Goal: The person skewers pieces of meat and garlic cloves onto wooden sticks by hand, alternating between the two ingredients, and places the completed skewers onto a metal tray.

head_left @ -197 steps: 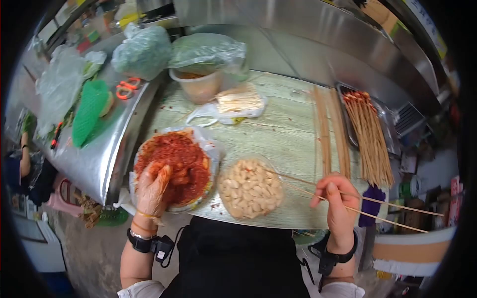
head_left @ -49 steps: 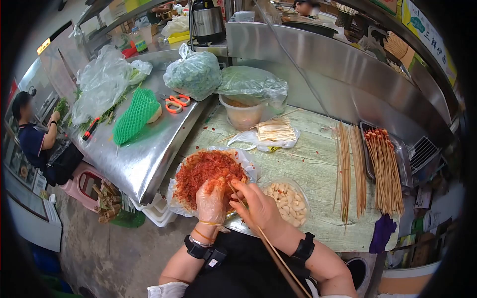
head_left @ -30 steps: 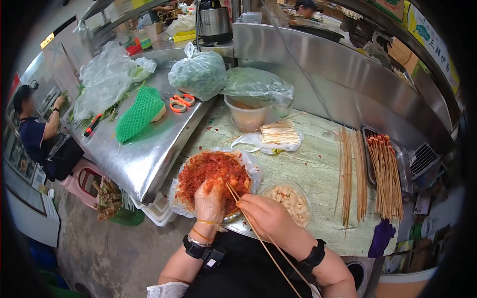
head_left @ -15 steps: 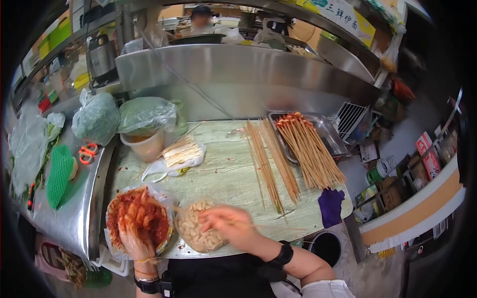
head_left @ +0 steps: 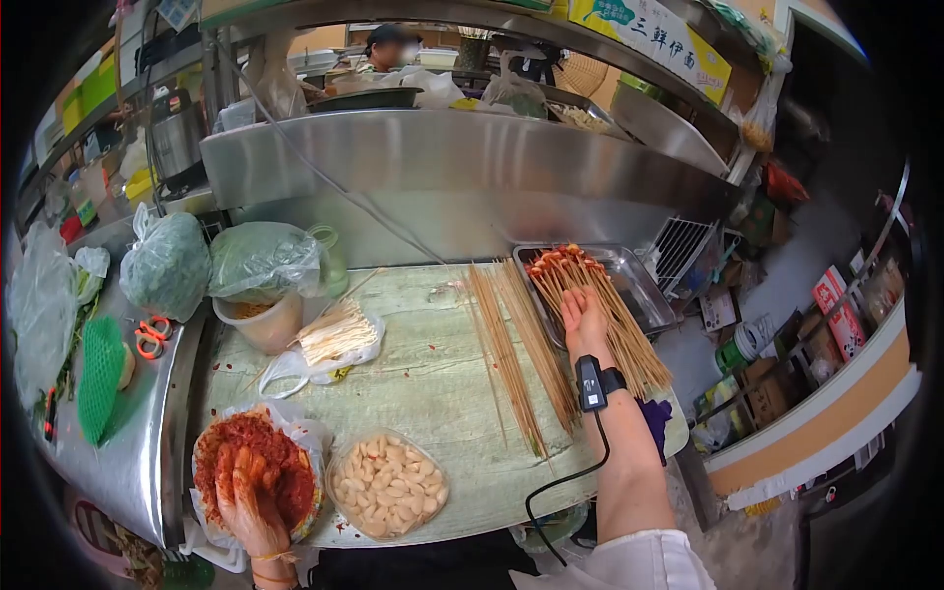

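Observation:
My left hand (head_left: pixel 248 497), smeared red, rests in a plastic-lined bowl (head_left: pixel 313 433) of chunky red paste (head_left: pixel 239 441). Its fingers are stretched apart, and the tips are partly sunk in the paste. Beside that bowl is a clear container (head_left: pixel 444 482) of pale, clove-shaped pieces (head_left: pixel 385 484). My right hand (head_left: pixel 586 320) lies over a bundle of wooden skewers (head_left: pixel 629 339) whose tips carry small red-coated pieces (head_left: pixel 565 260). Its fingers are extended along the sticks, and no stick is plainly gripped. The skewers lean on a metal tray (head_left: pixel 644 280).
Bare skewers (head_left: pixel 516 344) lie left of the tray. Short sticks (head_left: pixel 339 332) rest on a plastic bag near a white tub (head_left: pixel 261 324). Orange-handled scissors (head_left: pixel 153 337) and green foam netting (head_left: pixel 101 383) are at left. A person (head_left: pixel 391 49) is behind the steel partition (head_left: pixel 462 152).
My right hand has moved from above the pale pieces, where it pinched a thin stick, up and right to the tipped skewers. My left hand stays in the paste bowl; the view has shifted slightly.

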The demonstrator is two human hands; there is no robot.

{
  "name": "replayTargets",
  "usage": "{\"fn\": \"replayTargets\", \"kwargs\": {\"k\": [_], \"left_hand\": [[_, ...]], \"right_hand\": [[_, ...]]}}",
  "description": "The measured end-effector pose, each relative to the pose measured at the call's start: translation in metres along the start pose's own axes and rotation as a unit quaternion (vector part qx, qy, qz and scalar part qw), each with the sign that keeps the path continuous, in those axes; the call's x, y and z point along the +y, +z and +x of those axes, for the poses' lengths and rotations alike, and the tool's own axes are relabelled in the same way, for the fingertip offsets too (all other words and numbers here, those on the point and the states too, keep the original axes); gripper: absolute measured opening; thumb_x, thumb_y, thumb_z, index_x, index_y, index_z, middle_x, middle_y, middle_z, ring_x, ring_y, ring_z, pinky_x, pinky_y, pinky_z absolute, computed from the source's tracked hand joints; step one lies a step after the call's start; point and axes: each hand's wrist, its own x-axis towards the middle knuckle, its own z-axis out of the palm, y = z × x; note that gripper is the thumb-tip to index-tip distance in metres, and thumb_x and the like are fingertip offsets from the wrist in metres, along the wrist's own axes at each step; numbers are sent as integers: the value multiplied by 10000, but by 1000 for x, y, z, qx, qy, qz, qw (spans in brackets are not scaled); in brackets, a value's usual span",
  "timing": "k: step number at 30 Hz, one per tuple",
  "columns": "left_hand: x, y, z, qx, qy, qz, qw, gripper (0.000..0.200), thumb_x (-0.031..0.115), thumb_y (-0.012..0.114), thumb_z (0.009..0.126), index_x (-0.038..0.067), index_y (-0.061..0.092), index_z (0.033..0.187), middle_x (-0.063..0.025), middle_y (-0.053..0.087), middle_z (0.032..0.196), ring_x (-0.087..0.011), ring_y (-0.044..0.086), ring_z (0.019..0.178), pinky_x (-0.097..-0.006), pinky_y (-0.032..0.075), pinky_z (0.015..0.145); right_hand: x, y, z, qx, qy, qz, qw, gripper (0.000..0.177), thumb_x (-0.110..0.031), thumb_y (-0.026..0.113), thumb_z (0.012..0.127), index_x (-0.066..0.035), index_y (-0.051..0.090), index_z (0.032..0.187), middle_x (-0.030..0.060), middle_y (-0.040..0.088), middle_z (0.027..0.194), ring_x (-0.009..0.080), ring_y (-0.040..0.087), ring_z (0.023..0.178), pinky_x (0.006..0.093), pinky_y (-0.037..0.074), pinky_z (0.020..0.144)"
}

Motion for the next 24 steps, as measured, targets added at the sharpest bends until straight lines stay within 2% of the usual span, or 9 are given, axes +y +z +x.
{"fn": "replayTargets", "kwargs": {"k": [2,6,8,9,10,11,15,17,24], "left_hand": [[1,-1,0,9,-5,15,1000,443,146,493,947,15,353,1347,-170,511,1259,-234,564,1043,-348,488,851],[1,-1,-1,10,-9,0,1000,409,147,484,953,10,378,1323,-179,511,1258,-239,570,1038,-348,496,849],[1,-3,-1,-11,-21,0,1000,382,131,485,949,5,396,1299,-177,509,1262,-242,566,1054,-353,489,870],[1,-4,-2,-11,-22,0,1000,382,131,485,949,5,396,1299,-177,509,1262,-242,566,1054,-353,489,870],[0,-5,-1,-8,-21,-1,1000,370,122,485,947,2,404,1288,-176,512,1260,-244,564,1062,-359,484,882],[1,-5,0,-5,-20,-2,1000,358,112,485,945,-1,411,1277,-176,515,1257,-246,562,1070,-365,479,894],[0,-4,-1,-5,-16,16,1000,372,131,488,946,4,415,1288,-153,530,1246,-220,565,1058,-353,476,896],[3,-4,-1,-13,-21,9,1000,363,128,486,946,0,421,1280,-152,529,1248,-227,558,1075,-356,471,907],[8,3,-3,-20,-38,-13,999,339,105,479,943,-17,441,1258,-149,535,1239,-241,552,1099,-363,468,929]], "right_hand": [[5,-4,0,8,9,-4,1000,439,-289,445,963,-36,358,1311,144,510,1224,233,531,1096,353,435,918],[6,1,-32,-90,137,-55,985,239,-178,542,900,-17,572,1075,95,663,916,181,610,690,315,512,656],[16,6,-56,-229,80,-423,873,169,-165,597,843,-13,653,892,95,674,841,170,625,653,304,517,590],[21,7,-63,-228,81,-424,873,169,-165,597,843,-13,653,892,95,674,841,170,625,653,304,517,590],[27,10,-69,-233,-44,-666,707,174,-174,621,823,-6,662,839,97,676,808,158,636,650,291,518,587],[31,11,-73,-216,-165,-840,470,188,-184,645,804,1,671,786,100,679,774,147,647,647,277,518,584],[38,12,-62,-216,-108,-836,493,223,-185,698,761,30,662,718,116,664,671,137,651,581,271,511,540],[24,14,-64,-214,37,-733,645,277,-194,720,713,65,650,780,166,640,638,228,643,522,313,505,535],[10,4,-61,-182,87,-653,730,150,-92,652,799,34,642,719,84,639,616,119,564,441,245,411,400]]}}
